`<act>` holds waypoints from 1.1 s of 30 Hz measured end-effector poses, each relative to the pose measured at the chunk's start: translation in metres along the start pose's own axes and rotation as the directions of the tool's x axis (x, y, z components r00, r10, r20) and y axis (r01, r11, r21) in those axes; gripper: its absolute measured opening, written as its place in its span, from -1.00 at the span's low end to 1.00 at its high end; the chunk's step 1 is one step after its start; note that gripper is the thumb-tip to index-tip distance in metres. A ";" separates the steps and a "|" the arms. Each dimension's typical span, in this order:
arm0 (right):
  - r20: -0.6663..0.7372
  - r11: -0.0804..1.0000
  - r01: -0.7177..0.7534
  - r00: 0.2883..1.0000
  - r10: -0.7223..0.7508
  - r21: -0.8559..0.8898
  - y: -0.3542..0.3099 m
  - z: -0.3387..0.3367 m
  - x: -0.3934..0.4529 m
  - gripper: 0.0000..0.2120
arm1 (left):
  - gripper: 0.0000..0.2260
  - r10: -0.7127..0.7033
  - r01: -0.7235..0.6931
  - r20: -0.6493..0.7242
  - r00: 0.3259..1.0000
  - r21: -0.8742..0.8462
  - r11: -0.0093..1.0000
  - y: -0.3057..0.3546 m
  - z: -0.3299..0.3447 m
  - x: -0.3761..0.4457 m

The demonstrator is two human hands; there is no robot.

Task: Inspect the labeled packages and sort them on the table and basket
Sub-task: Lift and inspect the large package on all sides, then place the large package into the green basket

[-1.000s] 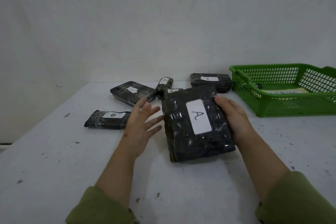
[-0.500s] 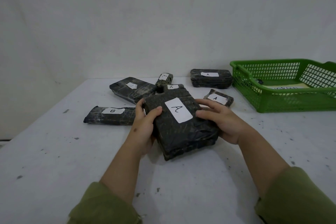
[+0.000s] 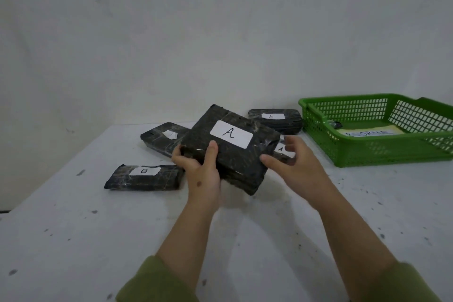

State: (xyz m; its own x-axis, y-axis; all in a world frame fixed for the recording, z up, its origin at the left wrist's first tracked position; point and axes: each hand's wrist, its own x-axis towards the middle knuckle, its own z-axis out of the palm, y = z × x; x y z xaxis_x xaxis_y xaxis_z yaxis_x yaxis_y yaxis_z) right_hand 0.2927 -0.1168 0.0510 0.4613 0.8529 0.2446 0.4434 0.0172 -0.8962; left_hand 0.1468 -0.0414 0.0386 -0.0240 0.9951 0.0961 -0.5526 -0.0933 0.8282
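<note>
change: large A package (image 3: 229,144) has been lifted and turned, label up | hands: left hand (image 3: 201,169) clamped on its near-left corner, right hand (image 3: 294,164) released, fingers spread beside it | location: held above tabletop (image 3: 73,228), green basket (image 3: 367,152) well right | meaning: inspection judged underway, placement pending
</note>
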 end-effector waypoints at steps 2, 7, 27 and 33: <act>0.000 0.991 0.124 0.992 -0.125 -0.040 -0.005 -0.006 -0.001 -0.38 | -0.50 0.011 -0.010 0.028 1.000 -0.032 0.999 -0.004 0.026 -0.005; 0.051 0.917 0.267 0.963 -0.264 -0.295 -0.021 -0.062 0.010 -0.40 | -0.49 0.011 -0.004 0.073 0.997 -0.101 0.995 -0.014 0.096 -0.012; -0.234 0.791 0.046 0.943 -0.235 -0.610 0.073 -0.271 0.129 -0.70 | -0.40 -0.288 -0.578 0.654 0.699 0.755 0.312 -0.105 0.228 0.033; -0.076 0.731 0.004 0.994 -0.077 -0.682 0.111 -0.280 0.161 -0.71 | -0.30 -0.420 -0.460 0.626 0.657 0.775 0.434 -0.125 0.220 0.040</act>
State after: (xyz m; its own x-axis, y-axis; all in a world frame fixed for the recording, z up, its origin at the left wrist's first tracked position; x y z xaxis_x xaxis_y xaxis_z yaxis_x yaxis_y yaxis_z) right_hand 0.6314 -0.1240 0.0948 0.4829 0.8069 0.3402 0.8505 -0.3396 -0.4016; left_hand 0.3982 0.0029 0.0601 0.7375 0.6726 0.0611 0.4163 -0.5240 0.7431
